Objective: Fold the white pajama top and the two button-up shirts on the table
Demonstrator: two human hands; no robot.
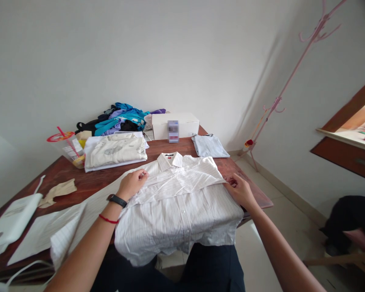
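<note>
A white striped shirt (182, 211) lies on the dark red wooden table, its collar toward the wall and its lower part hanging over the near edge. One sleeve is laid across the chest; the other stretches out to the left under my left forearm. My left hand (133, 183) rests at the shirt's left shoulder, fingers curled, and whether cloth is between them is hidden. At the right side my right hand (239, 190) pinches the edge of the sleeve that lies across the chest.
Folded light clothes (118, 151) and a plastic cup with a straw (69, 149) stand at the back left. Behind are a clothes heap (121, 117) and a white box (187, 123). A folded grey-blue garment (211, 146) lies back right; a white device (13, 221) sits left.
</note>
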